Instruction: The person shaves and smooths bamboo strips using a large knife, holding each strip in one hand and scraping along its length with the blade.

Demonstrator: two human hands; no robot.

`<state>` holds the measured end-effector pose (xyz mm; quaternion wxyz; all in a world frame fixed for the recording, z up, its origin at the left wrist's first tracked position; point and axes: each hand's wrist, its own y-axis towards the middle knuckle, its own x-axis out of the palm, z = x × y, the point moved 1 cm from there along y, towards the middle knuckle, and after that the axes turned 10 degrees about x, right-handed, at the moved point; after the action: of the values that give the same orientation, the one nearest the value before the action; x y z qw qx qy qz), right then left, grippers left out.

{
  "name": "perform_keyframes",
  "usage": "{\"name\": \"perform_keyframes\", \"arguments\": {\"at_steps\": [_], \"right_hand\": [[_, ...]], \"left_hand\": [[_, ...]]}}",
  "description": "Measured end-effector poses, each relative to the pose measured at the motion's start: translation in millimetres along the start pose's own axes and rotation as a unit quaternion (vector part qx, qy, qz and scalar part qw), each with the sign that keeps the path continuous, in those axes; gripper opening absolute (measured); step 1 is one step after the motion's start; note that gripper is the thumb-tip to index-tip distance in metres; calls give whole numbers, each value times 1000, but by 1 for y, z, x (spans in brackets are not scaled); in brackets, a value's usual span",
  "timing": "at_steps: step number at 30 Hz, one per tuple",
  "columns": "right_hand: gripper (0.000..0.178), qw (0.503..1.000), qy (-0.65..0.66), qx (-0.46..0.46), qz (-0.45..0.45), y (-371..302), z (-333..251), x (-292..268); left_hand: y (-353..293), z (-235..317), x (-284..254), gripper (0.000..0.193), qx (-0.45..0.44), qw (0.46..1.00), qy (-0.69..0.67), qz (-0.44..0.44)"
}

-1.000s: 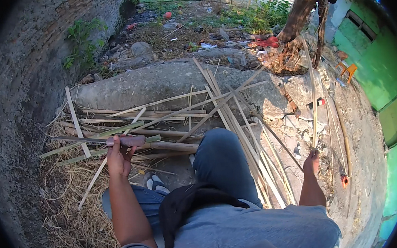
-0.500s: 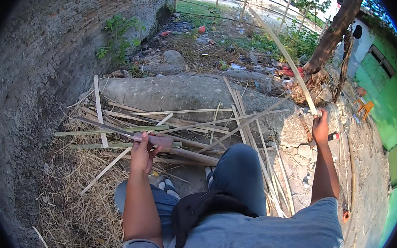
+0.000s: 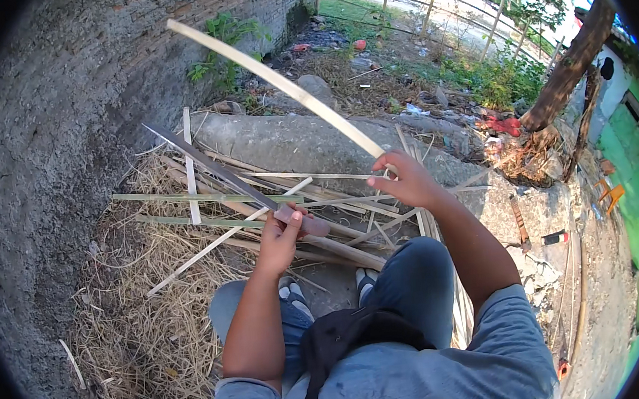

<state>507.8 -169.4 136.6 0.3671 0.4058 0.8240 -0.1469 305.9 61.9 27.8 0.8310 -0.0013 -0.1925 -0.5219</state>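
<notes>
My left hand point(image 3: 281, 241) is closed round the pale wooden handle of a machete point(image 3: 216, 168). Its long dark blade slants up and to the left, above the strips on the ground. In my right hand point(image 3: 408, 181) is the lower end of a long pale bamboo strip point(image 3: 280, 84), pinched between thumb and fingers. The strip rises in a slight curve to the upper left, crossing above the blade without visible contact. Below both hands lie crossed bamboo strips point(image 3: 221, 237) and thicker bamboo poles point(image 3: 350, 253) by my feet.
Dry shavings point(image 3: 160, 324) heap at the left beside a rough wall point(image 3: 67, 144). A rounded concrete ledge point(image 3: 277, 137) runs across the front. At the right lie a wooden-handled tool point(image 3: 519, 220) and a small black-and-red object point(image 3: 554, 238), below a leaning tree trunk point(image 3: 575, 59).
My right hand has swung inward from the far right, bringing the strip's upper end over to the left. The machete in my left hand now points more steeply upward. The view has shifted slightly.
</notes>
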Motion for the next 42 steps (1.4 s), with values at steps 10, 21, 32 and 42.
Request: {"name": "perform_keyframes", "arguments": {"at_steps": [10,21,32,42], "right_hand": [[71,975,-80,-92,-184,3,-59,112],[32,997,9,-12,-74,-6,-45,163],[32,994,112,3,-17,-1,-34,137],[12,911,409,0,54,5,-41,124]], "left_hand": [[5,-9,2,37,35,999,21,-31],[10,-3,7,42,144,935,324,-16],[4,6,8,45,90,920,380,23],[-2,-19,40,41,58,915,350,-193]]}}
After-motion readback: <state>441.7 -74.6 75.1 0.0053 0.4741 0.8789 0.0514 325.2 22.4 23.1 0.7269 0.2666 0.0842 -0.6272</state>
